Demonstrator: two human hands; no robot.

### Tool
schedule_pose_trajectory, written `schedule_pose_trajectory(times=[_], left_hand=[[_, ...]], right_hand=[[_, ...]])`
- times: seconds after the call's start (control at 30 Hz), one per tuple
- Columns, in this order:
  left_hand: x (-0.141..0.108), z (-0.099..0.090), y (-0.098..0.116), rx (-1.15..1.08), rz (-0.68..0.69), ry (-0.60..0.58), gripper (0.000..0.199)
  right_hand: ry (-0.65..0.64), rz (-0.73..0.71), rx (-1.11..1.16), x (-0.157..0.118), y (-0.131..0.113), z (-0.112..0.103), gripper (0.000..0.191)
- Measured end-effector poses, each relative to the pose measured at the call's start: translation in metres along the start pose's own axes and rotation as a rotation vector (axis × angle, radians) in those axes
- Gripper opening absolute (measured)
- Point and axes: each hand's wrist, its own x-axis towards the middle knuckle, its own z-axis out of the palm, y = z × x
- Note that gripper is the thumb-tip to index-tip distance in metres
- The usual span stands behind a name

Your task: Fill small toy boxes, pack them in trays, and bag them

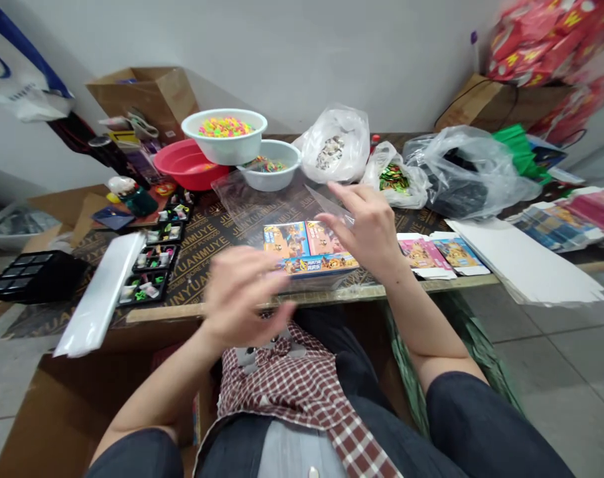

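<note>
Two small printed boxes, one blue [285,240] and one pink [323,238], sit side by side at the table's front edge, with a blue printed strip [312,264] along their near side. Clear plastic film [249,199] lies behind them. My right hand [366,229] is over the pink box's right end, thumb and index finger apart. A pointed piece of clear film [326,202] shows between those fingers; whether they touch it is unclear. My left hand [247,292], smeared by motion, hovers at the boxes' near left corner with its thumb spread from the fingers.
Black trays [145,285] of small parts and a white plastic stack [103,292] stand left. Bowls, one pale [225,143] and one red [182,166], and bags [336,146] of pieces line the back. Flat printed boxes [424,255] and white sheets [526,259] lie right.
</note>
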Motion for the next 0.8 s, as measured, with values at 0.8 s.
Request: schedule_pose_trajectory(times=[0.8], left_hand=[[0.031,0.069,-0.029,-0.057,0.056,-0.226,0.021]], right_hand=[[-0.014,-0.191,-0.009,0.083,0.025,0.023,0.026]])
